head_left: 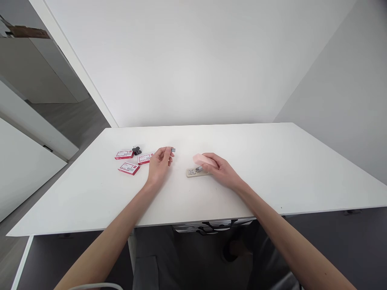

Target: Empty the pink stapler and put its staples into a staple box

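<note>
On a wide white counter (272, 169), two bare hands meet at a pink stapler (202, 160) near the middle. The right hand (222, 169) is closed around its lid, which is lifted off the beige base; the base lies flat, metal channel showing. Three red-and-white boxes (128, 168) lie well left of the stapler. Just left of the stapler, the left hand (159, 163) pinches a small grey staple strip (173, 150) in its fingertips. Loading appears to be in hand; seating the strip would call for careful lining up.

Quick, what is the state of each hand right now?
Left hand: closed, pinching a small grey piece at the fingertips.
Right hand: closed around the pink stapler.
</note>
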Motion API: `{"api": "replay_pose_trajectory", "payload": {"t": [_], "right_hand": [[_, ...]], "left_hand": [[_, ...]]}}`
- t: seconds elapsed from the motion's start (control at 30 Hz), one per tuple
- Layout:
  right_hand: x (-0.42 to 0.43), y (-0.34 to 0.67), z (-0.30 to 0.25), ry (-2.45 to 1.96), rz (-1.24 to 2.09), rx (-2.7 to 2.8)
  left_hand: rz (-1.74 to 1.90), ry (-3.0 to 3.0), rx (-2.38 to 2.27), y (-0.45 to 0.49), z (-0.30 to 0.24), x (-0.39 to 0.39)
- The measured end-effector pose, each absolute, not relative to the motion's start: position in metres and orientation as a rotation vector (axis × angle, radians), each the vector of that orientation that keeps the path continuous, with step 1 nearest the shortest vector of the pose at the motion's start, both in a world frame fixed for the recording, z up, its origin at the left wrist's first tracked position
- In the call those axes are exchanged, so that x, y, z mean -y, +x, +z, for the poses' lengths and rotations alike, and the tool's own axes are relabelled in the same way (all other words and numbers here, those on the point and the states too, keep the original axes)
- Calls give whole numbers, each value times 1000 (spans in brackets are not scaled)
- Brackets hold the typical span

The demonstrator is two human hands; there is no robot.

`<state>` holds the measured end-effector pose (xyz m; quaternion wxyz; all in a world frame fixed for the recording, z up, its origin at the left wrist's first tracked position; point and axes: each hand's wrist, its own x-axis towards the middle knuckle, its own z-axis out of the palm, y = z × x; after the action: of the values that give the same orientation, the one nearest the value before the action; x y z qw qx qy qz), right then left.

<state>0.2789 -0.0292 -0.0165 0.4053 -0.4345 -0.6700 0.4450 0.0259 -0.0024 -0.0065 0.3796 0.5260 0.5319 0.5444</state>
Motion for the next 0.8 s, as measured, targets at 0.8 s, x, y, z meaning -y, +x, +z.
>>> {"api": "replay_pose_trajectory", "payload": {"t": [0.8], "right_hand": [[-8,189,-29,-1278,664,1970]], "left_hand": [[1283,1432,-1065,34,7,15]]}}
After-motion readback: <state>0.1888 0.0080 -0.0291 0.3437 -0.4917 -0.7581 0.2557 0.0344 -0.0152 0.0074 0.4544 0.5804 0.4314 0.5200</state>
